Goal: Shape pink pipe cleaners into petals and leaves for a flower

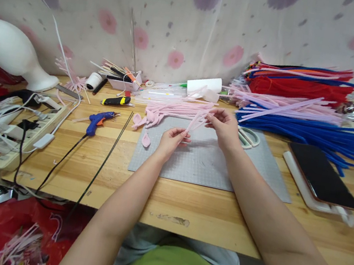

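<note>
Several fuzzy pale-pink looped pieces (146, 140) lie formed around the left edge of the gray gridded cutting mat (204, 171), while above it the left hand (171, 142) and right hand (223, 125), thumbs closed to fingertips, pinch slender pale-pink fuzzy stems (195, 121) that, through blur, seem not yet shaped.
</note>
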### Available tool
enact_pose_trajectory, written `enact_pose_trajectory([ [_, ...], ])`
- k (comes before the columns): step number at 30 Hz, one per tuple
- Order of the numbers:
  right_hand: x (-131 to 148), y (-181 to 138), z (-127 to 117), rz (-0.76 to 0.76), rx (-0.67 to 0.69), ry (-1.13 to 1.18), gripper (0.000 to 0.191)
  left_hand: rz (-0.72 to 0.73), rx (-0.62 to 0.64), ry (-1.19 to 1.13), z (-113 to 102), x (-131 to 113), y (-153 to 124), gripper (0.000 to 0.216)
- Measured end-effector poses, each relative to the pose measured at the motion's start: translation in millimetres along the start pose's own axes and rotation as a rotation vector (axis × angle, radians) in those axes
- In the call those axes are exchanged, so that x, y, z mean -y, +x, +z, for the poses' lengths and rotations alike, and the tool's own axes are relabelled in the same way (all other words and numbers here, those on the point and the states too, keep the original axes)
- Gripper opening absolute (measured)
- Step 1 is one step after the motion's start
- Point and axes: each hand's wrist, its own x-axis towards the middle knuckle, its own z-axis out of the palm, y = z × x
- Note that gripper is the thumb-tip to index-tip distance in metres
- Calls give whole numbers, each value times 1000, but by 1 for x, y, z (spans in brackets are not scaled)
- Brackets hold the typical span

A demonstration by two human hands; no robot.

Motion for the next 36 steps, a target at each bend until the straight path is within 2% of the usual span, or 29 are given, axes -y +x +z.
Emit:
enact_pose_trajectory([
  [6, -4, -3, 7, 9, 22, -3, 35, 23, 26, 23, 0, 2, 0, 29],
  [12, -7, -1, 5, -34, -129, -10, 33, 78, -18, 64, 0, 5, 2, 29],
  [16, -8, -1, 5, -54, -82, -29, 33, 90, -31, 110, -1, 7, 3, 26],
  [23, -5, 1, 3, -67, -130, -24, 33, 231, -76, 314, -5, 15, 7, 16],
  [32, -5, -3, 5, -44, -57, -12, 37, 251, -96, 291, -3, 14, 6, 17],
  [36, -8, -11, 16, 25, 67, 3, 37, 235, -62, 280, -4, 16, 8, 21],
])
